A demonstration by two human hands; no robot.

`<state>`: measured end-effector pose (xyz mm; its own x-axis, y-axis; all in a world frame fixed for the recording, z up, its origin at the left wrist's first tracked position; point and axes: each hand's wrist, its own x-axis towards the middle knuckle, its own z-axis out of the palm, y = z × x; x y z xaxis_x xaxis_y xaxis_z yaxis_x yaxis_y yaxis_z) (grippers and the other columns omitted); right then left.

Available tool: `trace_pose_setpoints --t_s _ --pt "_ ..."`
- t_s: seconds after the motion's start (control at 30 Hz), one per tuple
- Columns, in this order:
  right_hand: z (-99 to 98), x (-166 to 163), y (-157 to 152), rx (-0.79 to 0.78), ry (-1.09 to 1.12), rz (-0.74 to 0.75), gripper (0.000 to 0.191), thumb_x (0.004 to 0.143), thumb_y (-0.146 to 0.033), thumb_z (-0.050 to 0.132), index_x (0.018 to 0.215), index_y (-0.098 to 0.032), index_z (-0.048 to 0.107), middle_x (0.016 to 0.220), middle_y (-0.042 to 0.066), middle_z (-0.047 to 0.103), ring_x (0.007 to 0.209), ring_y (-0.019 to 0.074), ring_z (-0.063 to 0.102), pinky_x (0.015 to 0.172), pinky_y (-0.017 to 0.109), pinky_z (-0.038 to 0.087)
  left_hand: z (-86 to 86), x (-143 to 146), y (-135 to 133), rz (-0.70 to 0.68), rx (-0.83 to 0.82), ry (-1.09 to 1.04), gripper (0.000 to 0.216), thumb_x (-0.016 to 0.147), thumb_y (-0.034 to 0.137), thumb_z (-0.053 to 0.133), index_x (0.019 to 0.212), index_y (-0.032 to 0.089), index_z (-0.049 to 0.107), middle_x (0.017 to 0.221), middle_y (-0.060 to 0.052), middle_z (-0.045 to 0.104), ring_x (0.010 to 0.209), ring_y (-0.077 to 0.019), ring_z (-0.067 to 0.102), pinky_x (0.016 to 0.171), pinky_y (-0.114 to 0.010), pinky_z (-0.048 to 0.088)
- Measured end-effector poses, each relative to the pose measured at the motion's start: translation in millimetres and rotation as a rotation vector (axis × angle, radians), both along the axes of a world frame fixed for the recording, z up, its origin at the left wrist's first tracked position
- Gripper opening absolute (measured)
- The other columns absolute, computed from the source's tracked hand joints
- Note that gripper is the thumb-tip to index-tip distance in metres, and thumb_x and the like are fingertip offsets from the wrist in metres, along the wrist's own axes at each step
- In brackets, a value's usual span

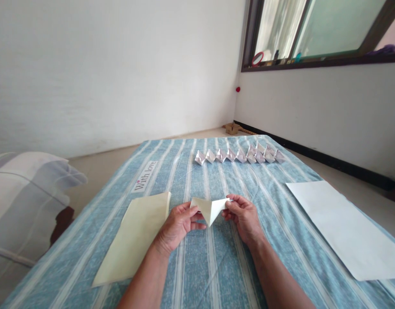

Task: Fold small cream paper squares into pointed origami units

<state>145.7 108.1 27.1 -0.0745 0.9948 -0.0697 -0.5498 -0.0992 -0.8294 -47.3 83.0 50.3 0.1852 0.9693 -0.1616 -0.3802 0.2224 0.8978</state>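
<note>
A cream folded paper (210,209) is held between my two hands above the striped cloth, its lower corner pointing down toward me. The left wing of the paper is pinched by my left hand (181,221), thumb on top. On the other side, my right hand (244,216) grips the right wing between thumb and fingers. Farther back stands a row of folded paper boats (220,156), bunched more closely at the right end. A stack of cream paper (136,236) lies left of my left hand.
White paper (348,227) lies along the right edge of the table, which has a blue striped cloth (197,274). Printed "With love" lettering (145,177) shows at the left. A grey-white draped fabric (26,206) stands beyond the left edge; a cardboard box (232,128) sits behind on the floor.
</note>
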Motion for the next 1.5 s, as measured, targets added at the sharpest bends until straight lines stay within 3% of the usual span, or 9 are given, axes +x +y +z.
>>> trace_pose_setpoints --t_s 1.5 --pt "-1.2 1.3 -0.1 0.002 -0.029 0.030 0.037 0.061 -0.034 0.085 0.088 -0.015 0.067 0.057 -0.001 0.067 0.048 0.0131 0.061 0.047 0.021 0.045 -2.7 -0.8 0.4 0.024 -0.017 -0.029 0.024 0.071 0.025 0.080 0.088 0.011 0.075 0.083 -0.014 0.076 0.071 -0.0230 0.070 0.060 -0.034 0.059"
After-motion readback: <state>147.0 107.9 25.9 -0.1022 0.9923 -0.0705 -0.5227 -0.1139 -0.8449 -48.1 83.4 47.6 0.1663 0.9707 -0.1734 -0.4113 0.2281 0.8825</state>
